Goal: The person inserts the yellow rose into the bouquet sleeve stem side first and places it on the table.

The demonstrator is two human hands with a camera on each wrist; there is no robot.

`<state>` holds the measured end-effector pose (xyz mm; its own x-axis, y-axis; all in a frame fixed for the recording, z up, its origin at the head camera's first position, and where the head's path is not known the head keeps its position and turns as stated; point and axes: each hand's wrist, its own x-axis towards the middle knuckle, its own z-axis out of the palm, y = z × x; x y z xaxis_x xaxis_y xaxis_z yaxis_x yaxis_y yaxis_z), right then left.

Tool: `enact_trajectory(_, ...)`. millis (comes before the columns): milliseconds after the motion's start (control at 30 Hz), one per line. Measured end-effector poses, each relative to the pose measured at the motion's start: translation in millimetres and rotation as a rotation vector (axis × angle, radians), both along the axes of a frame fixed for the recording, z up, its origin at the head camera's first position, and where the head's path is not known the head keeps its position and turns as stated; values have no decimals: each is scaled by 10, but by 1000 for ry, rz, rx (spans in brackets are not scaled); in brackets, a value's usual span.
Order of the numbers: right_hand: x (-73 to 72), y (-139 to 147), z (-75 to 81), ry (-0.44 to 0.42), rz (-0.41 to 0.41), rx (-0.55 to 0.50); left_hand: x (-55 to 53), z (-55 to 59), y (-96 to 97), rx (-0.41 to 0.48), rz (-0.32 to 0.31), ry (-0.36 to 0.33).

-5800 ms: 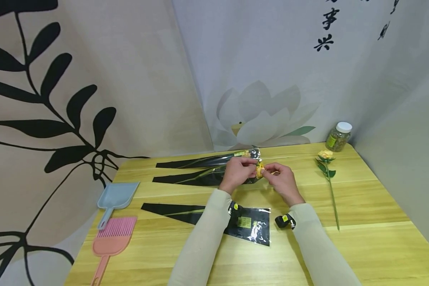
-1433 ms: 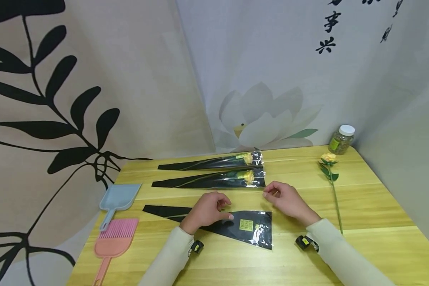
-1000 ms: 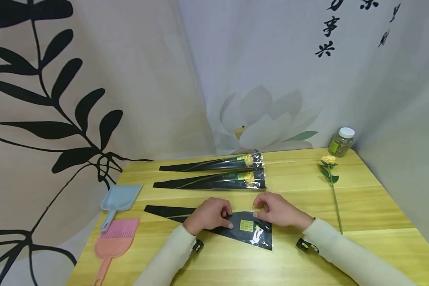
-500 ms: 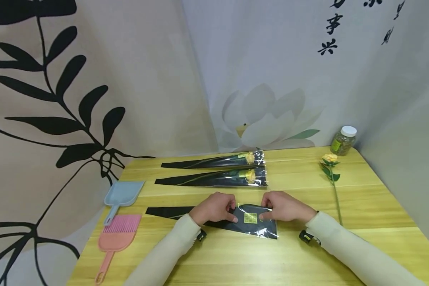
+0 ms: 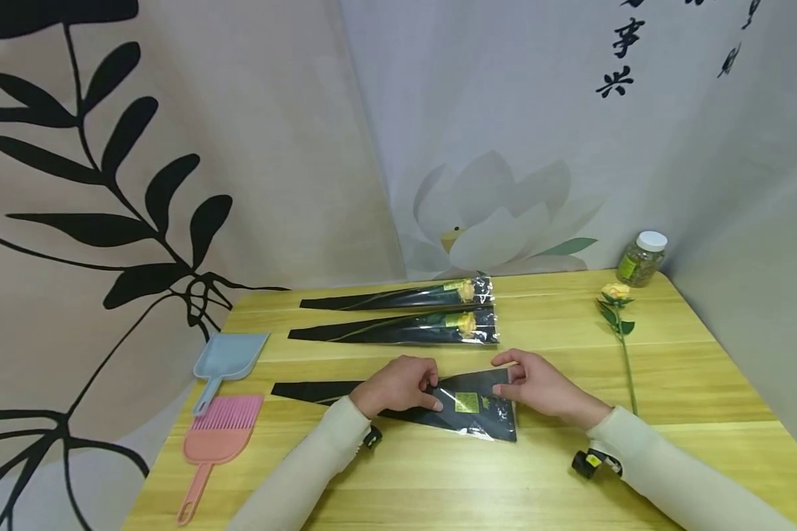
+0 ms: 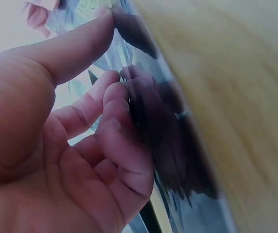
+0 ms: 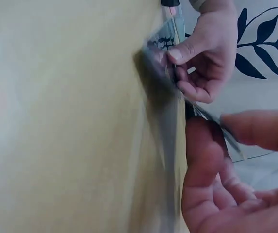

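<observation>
A black flower sleeve (image 5: 453,419) with a small gold label lies nearest the person, its wide end to the right. My left hand (image 5: 398,387) holds it at mid-length, thumb on its face and fingers curled at its far edge; the left wrist view shows the glossy film (image 6: 163,131) against those fingers. With thumb and fingertips my right hand (image 5: 544,387) pinches the far corner of the wide end. In the right wrist view, the sleeve's edge runs between that hand's thumb (image 7: 260,128) and forefinger, tilted up.
Two black sleeves, a far one (image 5: 398,296) and a middle one (image 5: 385,329), each hold a yellow rose. A loose yellow rose (image 5: 616,291) lies right, near a white-lidded jar (image 5: 640,259). At left are a blue dustpan (image 5: 229,358) and a pink brush (image 5: 219,439).
Both hands have left the middle sleeve's rose, which now lies inside its sleeve. They have come to the near sleeve; the right hand has slid right to its corner, whose far edge is raised.
</observation>
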<state>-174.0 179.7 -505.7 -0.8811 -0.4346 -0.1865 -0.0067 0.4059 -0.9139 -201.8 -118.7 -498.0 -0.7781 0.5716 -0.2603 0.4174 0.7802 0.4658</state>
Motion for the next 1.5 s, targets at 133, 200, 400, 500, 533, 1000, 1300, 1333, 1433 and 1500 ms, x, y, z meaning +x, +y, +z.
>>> enact_trajectory(133,60,27,-9,-85,6,-56,4,1,-4,-7,-3,-1)
enact_trajectory(200,87,46,-14,-109,32,-53,5,2,-2,-12,-3,0)
enact_trajectory(400,116,110,-30,-97,50,-25,-9,12,20,-32,-7,8)
enact_trajectory(500,112,137,-10,-102,29,-42,-8,34,35,-47,-13,18)
enact_trajectory(533,110,144,-2,-104,23,-48,-7,41,40,-53,-15,23)
enact_trajectory(1000,109,127,6,-112,-12,-47,47,95,117,-10,-34,128)
enact_trajectory(1300,105,113,3,-128,-31,-68,73,50,339,273,28,87)
enact_trajectory(1333,102,114,5,-126,-32,-66,80,47,365,299,39,60)
enact_trajectory(1433,94,108,8,-118,-19,-58,105,36,432,386,102,-49)
enact_trajectory(1500,88,96,3,-121,-3,-62,120,22,468,455,151,-141)
